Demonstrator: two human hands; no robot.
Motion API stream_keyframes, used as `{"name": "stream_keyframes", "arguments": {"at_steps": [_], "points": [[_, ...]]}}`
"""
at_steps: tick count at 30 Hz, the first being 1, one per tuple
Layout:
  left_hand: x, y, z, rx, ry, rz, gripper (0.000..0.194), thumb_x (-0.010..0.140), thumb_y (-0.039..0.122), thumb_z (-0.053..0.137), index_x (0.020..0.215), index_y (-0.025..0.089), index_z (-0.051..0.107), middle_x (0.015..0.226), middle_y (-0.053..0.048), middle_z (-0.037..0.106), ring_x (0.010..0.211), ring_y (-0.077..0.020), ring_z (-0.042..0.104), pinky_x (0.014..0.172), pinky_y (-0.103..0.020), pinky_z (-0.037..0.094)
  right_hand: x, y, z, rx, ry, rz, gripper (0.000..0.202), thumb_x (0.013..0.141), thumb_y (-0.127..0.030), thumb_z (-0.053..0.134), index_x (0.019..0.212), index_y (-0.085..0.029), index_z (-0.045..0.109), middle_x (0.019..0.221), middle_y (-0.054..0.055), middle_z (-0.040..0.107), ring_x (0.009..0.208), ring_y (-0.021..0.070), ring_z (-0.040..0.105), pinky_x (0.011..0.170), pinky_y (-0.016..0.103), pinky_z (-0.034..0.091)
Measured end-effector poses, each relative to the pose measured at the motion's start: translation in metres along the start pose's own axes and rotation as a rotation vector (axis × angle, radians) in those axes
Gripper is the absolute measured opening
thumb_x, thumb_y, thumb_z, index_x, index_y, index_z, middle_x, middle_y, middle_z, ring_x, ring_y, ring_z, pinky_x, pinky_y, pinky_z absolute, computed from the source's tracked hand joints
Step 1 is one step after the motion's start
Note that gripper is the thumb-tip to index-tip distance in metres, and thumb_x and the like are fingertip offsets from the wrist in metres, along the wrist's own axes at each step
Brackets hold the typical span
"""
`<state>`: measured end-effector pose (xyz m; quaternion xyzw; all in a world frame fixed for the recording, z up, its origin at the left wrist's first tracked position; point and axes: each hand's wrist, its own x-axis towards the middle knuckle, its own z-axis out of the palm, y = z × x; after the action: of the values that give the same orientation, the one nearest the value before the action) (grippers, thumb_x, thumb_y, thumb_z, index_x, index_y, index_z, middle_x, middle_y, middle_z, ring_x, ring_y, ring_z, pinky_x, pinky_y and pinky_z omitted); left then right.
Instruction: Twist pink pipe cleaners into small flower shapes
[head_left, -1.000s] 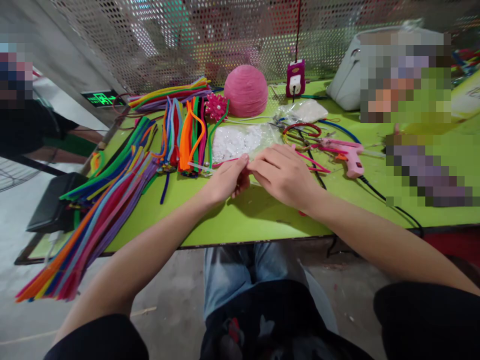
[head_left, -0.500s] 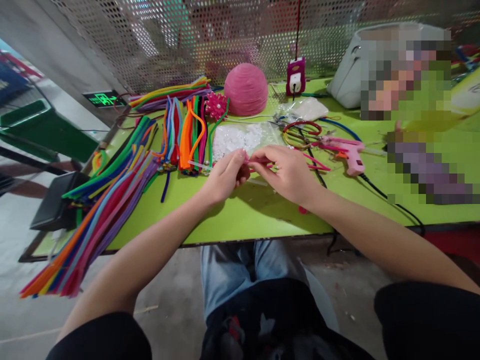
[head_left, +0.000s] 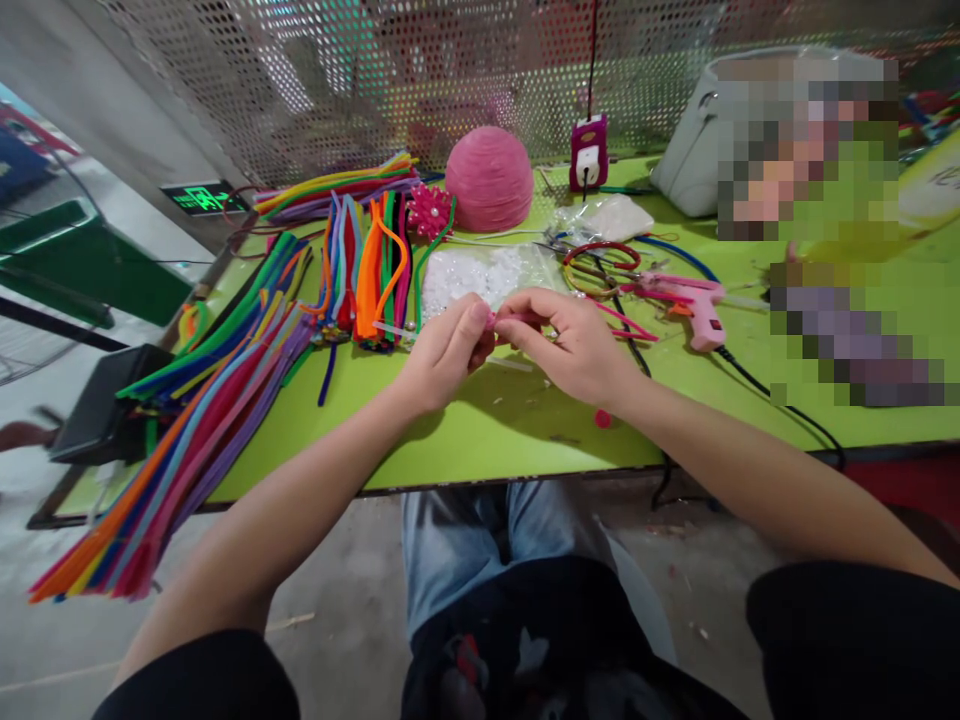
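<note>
Nearest, a small red curl [head_left: 602, 418] lies on the green counter [head_left: 465, 450], close to its front edge. Just beyond, the left hand [head_left: 442, 350] and right hand [head_left: 566, 345] come together over the counter, each closed in a fingertip pinch on a slim pink piece [head_left: 491, 320]. It should be light and soft with some springy stiffness, neither slippery nor fragile, though a tight squeeze could flatten any fuzz. A pinch near each end of the short exposed part looks the surest hold. The piece is bright pink and thin; the fingers cover most of it, so it is probably a fuzzy craft stem, but its full shape cannot be told.

Behind the hands lies a clear bag of white bits [head_left: 472, 280]. Left of it stand upright bundled stems [head_left: 371, 270] in orange, green and blue; to the right are loose pink stems [head_left: 634, 325], scissors [head_left: 600, 258] and a pink glue gun [head_left: 701, 310]. Farther back, a pink flower [head_left: 430, 213] sits beside a ribbed pink ball [head_left: 489, 180].
</note>
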<state>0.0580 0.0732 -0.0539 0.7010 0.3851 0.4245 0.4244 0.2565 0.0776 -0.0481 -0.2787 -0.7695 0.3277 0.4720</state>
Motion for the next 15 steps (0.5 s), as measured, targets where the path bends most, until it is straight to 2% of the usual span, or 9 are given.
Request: {"name": "stream_keyframes", "arguments": {"at_steps": [4, 7, 9, 11, 13, 15], "points": [[-0.002, 0.001, 0.000, 0.102, 0.029, 0.053, 0.058, 0.109, 0.073, 0.044, 0.081, 0.023, 0.050, 0.064, 0.004, 0.050, 0.058, -0.0113, 0.045, 0.059, -0.029, 0.036, 0.000, -0.001, 0.005, 0.211, -0.043, 0.083, 0.035, 0.107, -0.050, 0.068, 0.097, -0.017, 0.067, 0.088, 0.002, 0.075, 0.076, 0.0129, 0.066, 0.069, 0.027, 0.050], [0.000, 0.004, 0.001, 0.029, 0.035, 0.016, 0.059, 0.107, 0.075, 0.049, 0.079, 0.022, 0.051, 0.064, 0.003, 0.051, 0.058, -0.0106, 0.045, 0.056, -0.027, 0.036, 0.000, 0.001, 0.006, 0.198, -0.047, 0.050, 0.033, 0.110, -0.049, 0.065, 0.097, -0.018, 0.065, 0.087, 0.001, 0.074, 0.075, 0.0128, 0.065, 0.069, 0.027, 0.050], [0.002, 0.006, 0.002, -0.128, -0.039, -0.102, 0.064, 0.104, 0.079, 0.048, 0.077, 0.022, 0.053, 0.060, 0.003, 0.050, 0.054, -0.0105, 0.046, 0.052, -0.026, 0.037, -0.001, 0.004, 0.003, 0.009, -0.011, -0.080, 0.027, 0.113, -0.041, 0.062, 0.100, -0.018, 0.066, 0.089, 0.002, 0.073, 0.077, 0.0133, 0.065, 0.070, 0.028, 0.049], [0.005, 0.008, 0.002, -0.265, -0.143, -0.210, 0.069, 0.103, 0.082, 0.046, 0.073, 0.021, 0.055, 0.055, 0.002, 0.050, 0.050, -0.0104, 0.046, 0.049, -0.025, 0.038, -0.001, 0.007, -0.001, -0.289, 0.031, -0.283, 0.023, 0.115, -0.034, 0.057, 0.101, -0.019, 0.066, 0.090, 0.003, 0.073, 0.080, 0.0151, 0.064, 0.073, 0.030, 0.048], [0.007, 0.010, 0.002, -0.314, -0.188, -0.244, 0.072, 0.102, 0.083, 0.048, 0.068, 0.020, 0.056, 0.051, 0.001, 0.050, 0.047, -0.0098, 0.046, 0.047, -0.024, 0.038, -0.001, 0.008, -0.005, -0.579, 0.057, -0.467, 0.023, 0.117, -0.030, 0.053, 0.100, -0.020, 0.065, 0.091, 0.005, 0.073, 0.083, 0.0172, 0.063, 0.077, 0.033, 0.047], [0.008, 0.011, 0.001, -0.288, -0.171, -0.238, 0.071, 0.100, 0.081, 0.054, 0.065, 0.019, 0.056, 0.050, 0.001, 0.052, 0.045, -0.0089, 0.047, 0.046, -0.024, 0.036, -0.001, 0.008, -0.007, -0.779, 0.078, -0.577, 0.024, 0.117, -0.029, 0.051, 0.099, -0.021, 0.063, 0.090, 0.005, 0.073, 0.083, 0.0185, 0.061, 0.078, 0.035, 0.045]]}}
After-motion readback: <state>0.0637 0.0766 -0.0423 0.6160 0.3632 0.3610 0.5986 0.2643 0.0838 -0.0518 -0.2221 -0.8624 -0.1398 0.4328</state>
